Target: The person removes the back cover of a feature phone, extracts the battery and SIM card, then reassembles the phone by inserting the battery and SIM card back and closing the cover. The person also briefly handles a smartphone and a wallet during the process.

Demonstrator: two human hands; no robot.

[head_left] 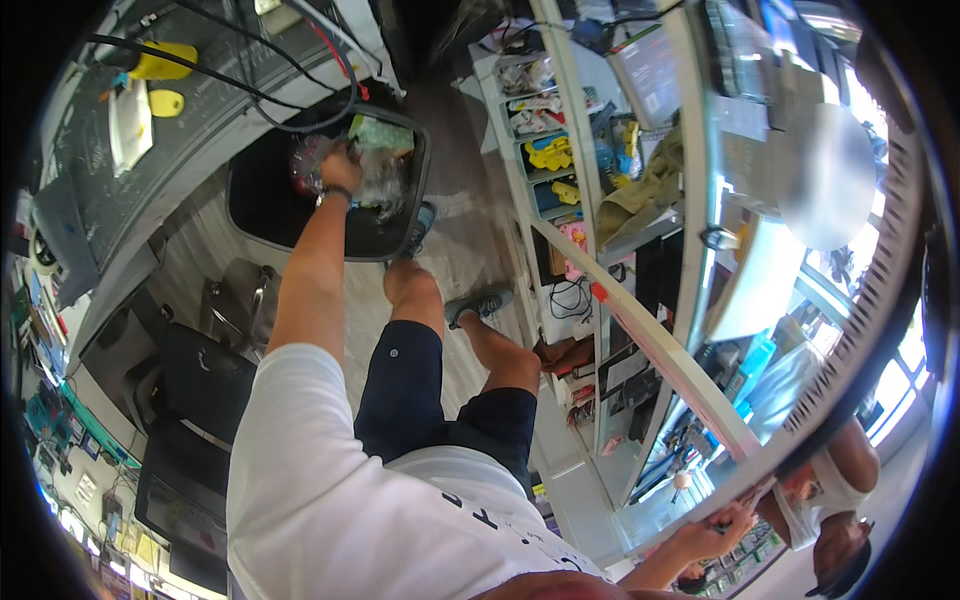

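Observation:
My left hand [342, 172], with a dark band at the wrist, reaches down into a black bin [250, 222]. Its fingers are closed on crumpled clear plastic packaging [312, 160], which has something reddish in or behind it. More clear plastic wrapping [380, 185] and a pale green patterned packet [382, 134] lie beside that hand in the bin. Far off at the lower right, my right hand [732, 526] is curled around a small dark object [718, 527] whose kind I cannot make out. It is close to the pale frame of the shelving.
A grey bench [80, 150] with cables and yellow items runs along the left. Below it stands a black office chair [205, 385]. Shelves with drawers of small parts [550, 152] fill the right. Another person [840, 480] is at the lower right.

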